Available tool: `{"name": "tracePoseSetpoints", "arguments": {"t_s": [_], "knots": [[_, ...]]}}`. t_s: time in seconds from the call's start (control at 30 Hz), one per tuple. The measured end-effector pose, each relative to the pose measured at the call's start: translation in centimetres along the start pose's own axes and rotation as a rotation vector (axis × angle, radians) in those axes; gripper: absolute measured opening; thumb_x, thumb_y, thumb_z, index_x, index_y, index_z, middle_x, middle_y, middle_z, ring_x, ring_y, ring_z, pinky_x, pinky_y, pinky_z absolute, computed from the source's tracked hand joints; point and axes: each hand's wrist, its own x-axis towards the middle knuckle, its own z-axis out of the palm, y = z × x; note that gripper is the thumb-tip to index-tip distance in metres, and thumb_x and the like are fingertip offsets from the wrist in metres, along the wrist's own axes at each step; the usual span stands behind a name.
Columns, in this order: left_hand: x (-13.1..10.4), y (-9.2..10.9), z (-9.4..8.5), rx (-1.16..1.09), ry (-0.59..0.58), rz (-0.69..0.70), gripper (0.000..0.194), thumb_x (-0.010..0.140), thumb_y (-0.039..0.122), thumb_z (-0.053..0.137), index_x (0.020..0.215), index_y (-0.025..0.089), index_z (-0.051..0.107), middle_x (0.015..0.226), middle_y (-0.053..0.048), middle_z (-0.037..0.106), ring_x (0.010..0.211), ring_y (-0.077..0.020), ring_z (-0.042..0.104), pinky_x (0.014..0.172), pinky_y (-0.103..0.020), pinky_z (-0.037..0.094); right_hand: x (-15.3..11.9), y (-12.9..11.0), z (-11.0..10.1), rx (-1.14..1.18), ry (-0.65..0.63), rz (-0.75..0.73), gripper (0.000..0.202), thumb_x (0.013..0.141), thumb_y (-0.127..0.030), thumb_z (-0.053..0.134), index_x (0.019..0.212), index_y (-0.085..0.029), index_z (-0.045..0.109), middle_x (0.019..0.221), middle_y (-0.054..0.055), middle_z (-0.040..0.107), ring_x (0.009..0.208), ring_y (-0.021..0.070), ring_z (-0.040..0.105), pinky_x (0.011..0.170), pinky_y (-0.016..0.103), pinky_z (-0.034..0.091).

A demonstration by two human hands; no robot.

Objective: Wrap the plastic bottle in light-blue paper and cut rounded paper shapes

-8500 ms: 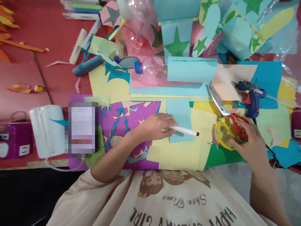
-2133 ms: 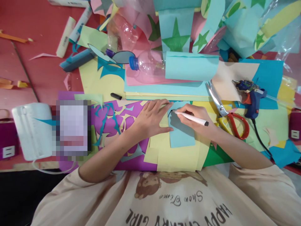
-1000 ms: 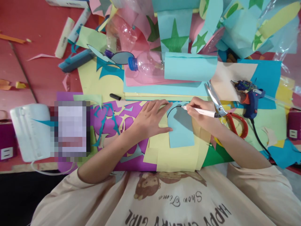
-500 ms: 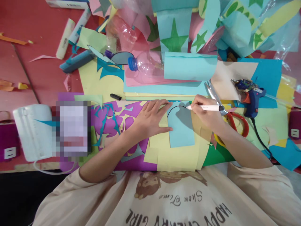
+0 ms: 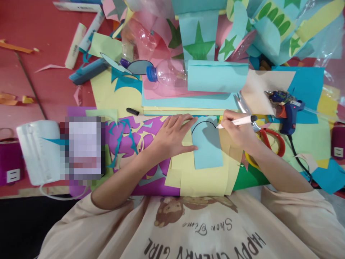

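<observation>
A light-blue piece of paper (image 5: 208, 154) lies on yellow sheets (image 5: 201, 181) in front of me. Across its upper part runs a black curved line that ends at the pen's tip. My right hand (image 5: 237, 131) is closed around a white marker (image 5: 239, 121) with a black end, its tip touching the paper near the right edge. My left hand (image 5: 176, 135) lies flat with fingers spread, thumb and fingertips at the blue paper's left edge. A black marker cap (image 5: 132, 111) rests beyond the left hand.
Scissors (image 5: 280, 142) with red and yellow handles lie by my right forearm, a blue glue gun (image 5: 291, 111) farther right. A plastic bottle (image 5: 169, 73) wrapped in blue paper lies ahead. Paper scraps (image 5: 126, 138) cover purple paper at left, near a white case (image 5: 40, 151).
The marker tip has moved a little right and toward me, lengthening the black curve downward. The marker tilts differently. My left hand has stayed in place.
</observation>
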Motion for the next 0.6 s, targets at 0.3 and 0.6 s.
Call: {"name": "tracePoseSetpoints", "arguments": {"t_s": [0.3,0.6], "knots": [[0.02,-0.04,0.04,-0.047,-0.002,-0.005,0.077,0.079,0.059,0.065,0.139,0.015,0.044,0.132,-0.018,0.053,0.120,-0.0340,0.050,0.102,-0.049,0.040,-0.08,-0.04,0.29,-0.054,0.094,-0.062,0.024,0.075,-0.015,0.050,0.056,-0.022,0.037,0.047,-0.006,0.036,0.047,0.0086,0.031,0.047,0.026,0.023],[0.09,0.06,-0.01,-0.008,-0.012,-0.015,0.079,0.077,0.060,0.065,0.139,0.015,0.045,0.131,-0.017,0.055,0.118,-0.0332,0.052,0.100,-0.047,0.042,0.44,-0.12,0.25,-0.076,0.054,-0.005,0.017,0.076,-0.018,0.048,0.062,-0.020,0.057,0.049,-0.004,0.048,0.046,0.0096,0.039,0.046,0.026,0.028]]}}
